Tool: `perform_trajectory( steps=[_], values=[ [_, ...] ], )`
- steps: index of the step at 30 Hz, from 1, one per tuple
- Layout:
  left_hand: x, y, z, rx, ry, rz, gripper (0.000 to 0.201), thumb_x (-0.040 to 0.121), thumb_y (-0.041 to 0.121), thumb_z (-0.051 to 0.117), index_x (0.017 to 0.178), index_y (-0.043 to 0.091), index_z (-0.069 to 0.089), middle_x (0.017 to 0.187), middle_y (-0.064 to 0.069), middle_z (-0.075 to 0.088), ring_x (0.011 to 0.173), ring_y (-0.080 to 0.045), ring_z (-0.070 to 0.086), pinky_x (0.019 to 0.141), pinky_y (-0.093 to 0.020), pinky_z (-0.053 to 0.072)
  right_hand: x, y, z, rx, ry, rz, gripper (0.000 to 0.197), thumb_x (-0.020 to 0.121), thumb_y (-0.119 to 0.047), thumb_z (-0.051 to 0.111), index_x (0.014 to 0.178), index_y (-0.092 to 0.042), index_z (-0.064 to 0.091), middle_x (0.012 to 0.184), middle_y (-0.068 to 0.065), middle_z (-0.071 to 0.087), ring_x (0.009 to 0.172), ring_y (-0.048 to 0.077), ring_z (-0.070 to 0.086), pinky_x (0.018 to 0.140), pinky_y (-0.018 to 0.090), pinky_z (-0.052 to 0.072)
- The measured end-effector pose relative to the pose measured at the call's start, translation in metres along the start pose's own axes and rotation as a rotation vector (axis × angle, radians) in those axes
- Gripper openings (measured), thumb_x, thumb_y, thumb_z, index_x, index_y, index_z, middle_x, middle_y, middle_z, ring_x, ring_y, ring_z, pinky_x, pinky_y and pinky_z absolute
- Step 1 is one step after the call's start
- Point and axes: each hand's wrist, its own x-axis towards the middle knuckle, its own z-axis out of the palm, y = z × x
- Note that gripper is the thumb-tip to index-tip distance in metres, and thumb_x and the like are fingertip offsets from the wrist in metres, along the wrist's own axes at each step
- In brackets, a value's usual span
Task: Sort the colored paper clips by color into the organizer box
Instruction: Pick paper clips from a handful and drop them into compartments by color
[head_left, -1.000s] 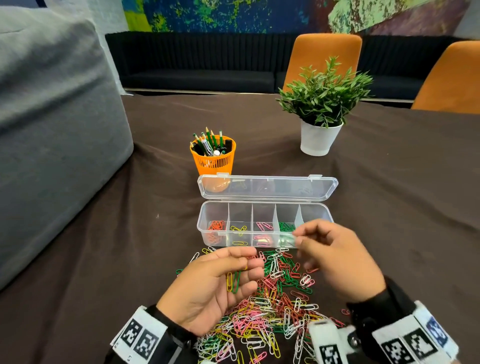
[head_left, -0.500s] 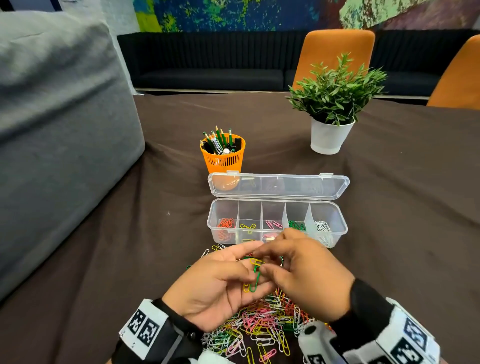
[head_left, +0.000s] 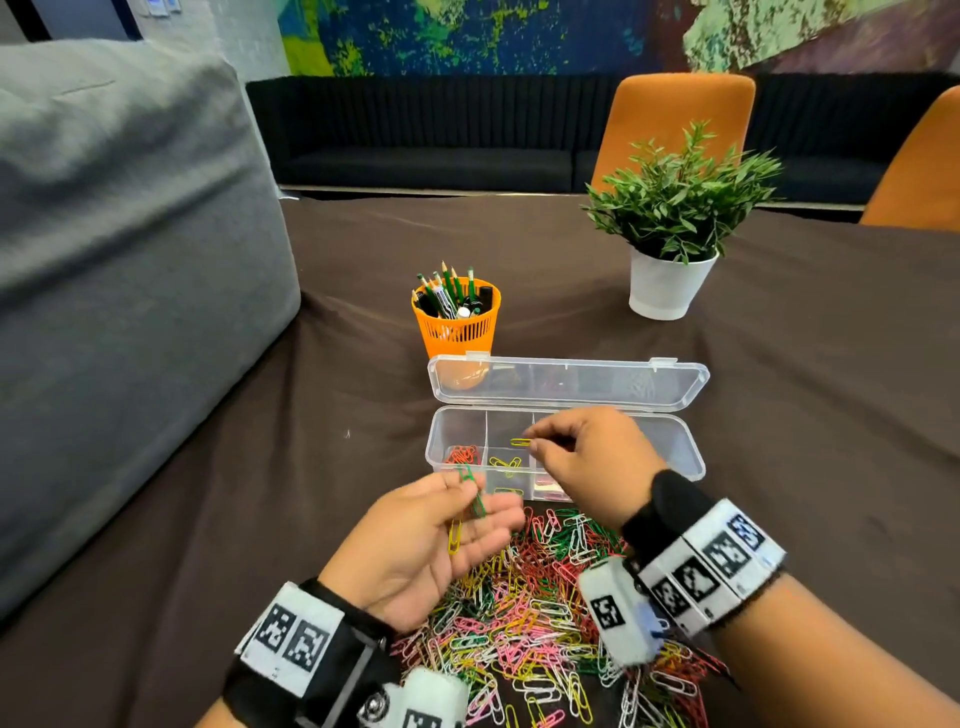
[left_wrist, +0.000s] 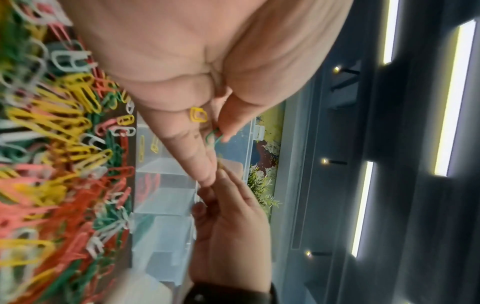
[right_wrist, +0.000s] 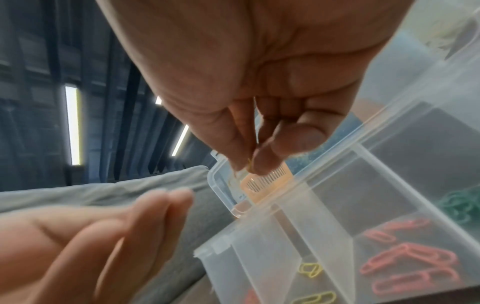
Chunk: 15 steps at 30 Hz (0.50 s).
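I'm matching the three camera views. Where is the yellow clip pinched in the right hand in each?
Head: yellow clip at centre, over the box.
Left wrist: hidden, by the right hand.
Right wrist: a sliver between fingertips, centre.
Shared landmark: the box.

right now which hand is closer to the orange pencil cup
Right. The right hand hangs over the organizer box, just short of the orange pencil cup; the left hand sits nearer the person.

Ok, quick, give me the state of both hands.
Left hand: palm up, thumb pinching a green clip; a yellow clip lies on its fingers.
Right hand: pinching a yellow paper clip above the organizer box.
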Motion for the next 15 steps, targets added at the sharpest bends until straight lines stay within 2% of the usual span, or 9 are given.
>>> perform_trajectory(
  steps=[2, 3, 4, 6, 9, 12, 13, 15],
  values=[
    [0.007, 0.01, 0.001, -0.147, -0.013, 0.014, 0.012, 0.102, 0.012, 0.045, 0.1, 0.008, 0.056, 0.106, -0.027, 0.071, 0.08, -0.029, 0.073, 0.062, -0.031, 0.061, 0.007, -0.002, 0.003, -0.025, -0.052, 0.017, 0.025, 0.091, -0.024, 0.065, 0.115, -0.023, 0.07, 0.107, -0.007, 0.072, 0.094, 0.005, 0.065, 0.09, 0.021, 0.048],
    [0.01, 0.016, 0.003, -0.19, -0.027, 0.01, 0.012, 0.101, 0.014, 0.045, 0.098, 0.011, 0.056, 0.102, -0.022, 0.071, 0.072, -0.024, 0.068, 0.054, -0.028, 0.058, 0.007, -0.003, 0.002, -0.032, -0.052, 0.017, 0.026, 0.092, -0.022, 0.063, 0.117, -0.023, 0.069, 0.108, -0.008, 0.071, 0.095, 0.005, 0.063, 0.091, 0.02, 0.048],
    [0.013, 0.02, 0.004, -0.206, -0.044, 0.003, 0.011, 0.1, 0.015, 0.047, 0.096, 0.014, 0.057, 0.094, -0.016, 0.069, 0.065, -0.019, 0.058, 0.046, -0.024, 0.05, 0.005, -0.001, 0.0, -0.029, -0.036, 0.017, 0.023, 0.092, -0.021, 0.062, 0.114, -0.025, 0.069, 0.105, -0.011, 0.07, 0.092, 0.002, 0.062, 0.089, 0.019, 0.047],
    [0.018, 0.03, 0.01, -0.151, -0.093, 0.038, 0.012, 0.098, 0.017, 0.048, 0.092, 0.017, 0.058, 0.082, -0.007, 0.058, 0.059, -0.013, 0.041, 0.044, -0.02, 0.034, -0.002, 0.004, -0.006, -0.013, 0.017, 0.004, 0.016, 0.092, -0.02, 0.062, 0.1, -0.032, 0.069, 0.091, -0.018, 0.067, 0.082, -0.004, 0.059, 0.08, 0.017, 0.048],
    [0.027, 0.037, 0.027, 0.099, -0.098, 0.211, 0.018, 0.101, 0.015, 0.043, 0.09, 0.018, 0.058, 0.08, 0.0, 0.05, 0.062, -0.011, 0.037, 0.054, -0.023, 0.027, -0.016, 0.013, -0.02, -0.093, 0.068, -0.015, 0.01, 0.09, -0.022, 0.062, 0.088, -0.031, 0.066, 0.082, -0.021, 0.061, 0.078, -0.008, 0.054, 0.07, 0.012, 0.041],
    [0.041, 0.04, 0.043, 0.432, -0.013, 0.358, 0.025, 0.103, 0.012, 0.039, 0.086, 0.018, 0.057, 0.082, 0.002, 0.053, 0.069, -0.01, 0.043, 0.059, -0.022, 0.032, -0.037, 0.024, -0.038, -0.19, 0.063, -0.008, 0.008, 0.089, -0.023, 0.062, 0.083, -0.029, 0.064, 0.077, -0.018, 0.062, 0.072, -0.007, 0.055, 0.063, 0.006, 0.035],
    [0.047, 0.04, 0.046, 0.501, 0.007, 0.372, 0.026, 0.103, 0.011, 0.039, 0.085, 0.018, 0.058, 0.086, 0.001, 0.059, 0.074, -0.011, 0.049, 0.063, -0.023, 0.037, -0.045, 0.029, -0.045, -0.178, 0.054, 0.014, 0.01, 0.089, -0.024, 0.062, 0.081, -0.029, 0.063, 0.074, -0.017, 0.063, 0.07, -0.005, 0.057, 0.061, 0.007, 0.037],
    [0.056, 0.041, 0.047, 0.602, 0.034, 0.364, 0.023, 0.101, 0.013, 0.043, 0.087, 0.017, 0.061, 0.101, -0.004, 0.069, 0.094, -0.016, 0.06, 0.084, -0.032, 0.043, -0.058, 0.039, -0.055, -0.166, 0.02, 0.046, 0.012, 0.089, -0.025, 0.063, 0.077, -0.03, 0.063, 0.069, -0.014, 0.065, 0.068, -0.002, 0.059, 0.059, 0.009, 0.04]
  ],
)
